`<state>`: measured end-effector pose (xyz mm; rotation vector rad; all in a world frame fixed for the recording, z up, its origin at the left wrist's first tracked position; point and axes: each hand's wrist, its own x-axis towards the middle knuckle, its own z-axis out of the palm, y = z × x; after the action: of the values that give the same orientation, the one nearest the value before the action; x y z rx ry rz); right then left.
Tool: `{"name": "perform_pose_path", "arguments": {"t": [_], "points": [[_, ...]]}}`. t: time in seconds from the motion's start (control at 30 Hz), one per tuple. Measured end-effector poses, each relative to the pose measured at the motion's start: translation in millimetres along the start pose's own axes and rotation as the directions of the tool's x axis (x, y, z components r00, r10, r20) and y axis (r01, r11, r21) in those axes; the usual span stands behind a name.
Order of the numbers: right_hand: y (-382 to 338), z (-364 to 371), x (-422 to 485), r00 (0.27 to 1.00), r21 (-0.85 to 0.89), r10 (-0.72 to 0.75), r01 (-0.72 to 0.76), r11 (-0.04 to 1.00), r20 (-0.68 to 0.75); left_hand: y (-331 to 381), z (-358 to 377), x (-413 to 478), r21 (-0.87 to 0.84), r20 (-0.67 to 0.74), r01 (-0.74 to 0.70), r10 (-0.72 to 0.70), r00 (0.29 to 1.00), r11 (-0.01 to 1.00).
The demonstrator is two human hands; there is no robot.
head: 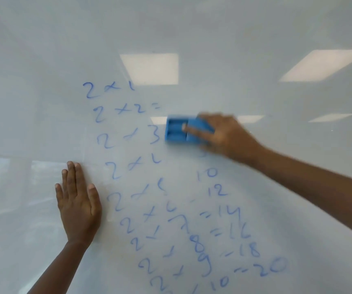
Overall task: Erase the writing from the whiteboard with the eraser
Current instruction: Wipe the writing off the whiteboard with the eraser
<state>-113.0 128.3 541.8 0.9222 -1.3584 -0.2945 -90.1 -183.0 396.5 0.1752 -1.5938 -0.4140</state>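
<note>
Blue eraser (184, 130) sits under my right hand (228, 136), fingers (194, 130) clamped across its back, pressing it flat on the whiteboard (43, 81). It is blurred. Just left of it stands the "3" of the third line of writing (128, 141); right of that line the board is wiped. My left hand (78, 200) lies flat and spread, empty, on the board, down and left of the eraser, beside the column of twos.

Ceiling light reflections (149, 67), perhaps window glare (43, 172).
</note>
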Motion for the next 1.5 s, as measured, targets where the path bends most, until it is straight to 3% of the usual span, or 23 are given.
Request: {"name": "perform_pose_path", "arguments": {"t": [0.07, 0.17, 0.23, 0.33, 0.5, 0.63, 0.7, 0.77, 0.83, 0.93, 1.03, 1.17, 1.3, 1.37, 1.5], "points": [[35.6, -0.4, 24.1, 0.957, -0.057, 0.288, -0.287, 0.956, 0.011, 0.2, -0.2, -0.8, -0.014, 0.000, 0.004, -0.004, 1.000, 1.000], [41.3, 1.4, 25.6, 0.902, -0.072, 0.432, -0.431, 0.899, -0.006, -0.5, -0.3, -3.0, -0.023, -0.010, -0.005, 0.005, 1.000, 1.000], [19.0, 2.0, 11.1, 0.913, -0.018, 0.408, -0.408, 0.913, -0.024, -0.9, 0.7, -6.0, -0.026, -0.011, -0.012, 0.012, 1.000, 1.000], [-31.6, 5.1, -35.2, 0.959, 0.012, 0.259, -0.260, 0.966, -0.113, -1.3, 2.3, -12.4, -0.035, -0.016, -0.018, 0.018, 1.000, 0.999], [-129.2, 9.8, -159.2, 0.990, 0.110, -0.115, 0.105, 0.988, 0.085, 0.2, 3.4, -26.4, -0.023, -0.004, -0.024, 0.024, 1.000, 0.999], [-103.5, 0.5, -145.0, 0.949, 0.136, -0.304, 0.290, 0.947, 0.088, -0.5, 1.9, -35.4, -0.011, 0.026, -0.015, 0.015, 1.000, 1.000], [-70.4, -1.9, -105.9, 0.973, 0.080, -0.230, 0.228, 0.970, 0.010, -2.2, 2.2, -37.0, -0.009, 0.024, -0.020, 0.021, 0.999, 1.000], [-35.6, -6.3, -70.0, 1.000, 0.023, -0.009, 0.010, 1.000, -0.020, -2.5, 3.6, -39.6, -0.017, 0.032, -0.015, 0.015, 0.999, 1.000], [-11.2, -10.2, -47.5, 0.985, -0.055, 0.171, -0.172, 0.984, -0.027, -3.0, 3.7, -44.1, -0.023, 0.034, -0.015, 0.016, 0.999, 1.000], [-14.0, -6.9, -48.1, 0.946, -0.034, 0.307, -0.312, 0.949, -0.102, -3.7, 3.4, -51.4, -0.024, 0.026, -0.024, 0.024, 0.999, 0.999], [-68.0, 6.7, -102.4, 0.963, 0.022, 0.248, -0.247, 0.969, -0.109, -5.5, 4.1, -56.4, -0.021, 0.026, -0.022, 0.023, 0.999, 1.000], [-142.8, 11.7, -211.7, 0.997, 0.090, -0.047, 0.041, 0.995, 0.059, -6.0, 5.7, -56.6, -0.018, 0.021, -0.028, 0.029, 0.999, 0.999], [-116.4, -1.7, -207.5, 0.960, 0.114, -0.259, 0.247, 0.962, 0.105, -7.0, 5.6, -56.6, -0.009, 0.034, -0.023, 0.023, 0.999, 1.000], [-81.5, -3.8, -177.5, 0.978, 0.064, -0.208, 0.205, 0.977, 0.035, -8.3, 6.2, -56.4, 0.000, 0.031, -0.026, 0.026, 0.999, 1.000], [-14.4, -11.3, -119.0, 0.985, -0.055, 0.170, -0.172, 0.984, -0.042, -7.7, 6.4, -56.7, 0.007, 0.035, -0.025, 0.024, 0.999, 1.000]]}}
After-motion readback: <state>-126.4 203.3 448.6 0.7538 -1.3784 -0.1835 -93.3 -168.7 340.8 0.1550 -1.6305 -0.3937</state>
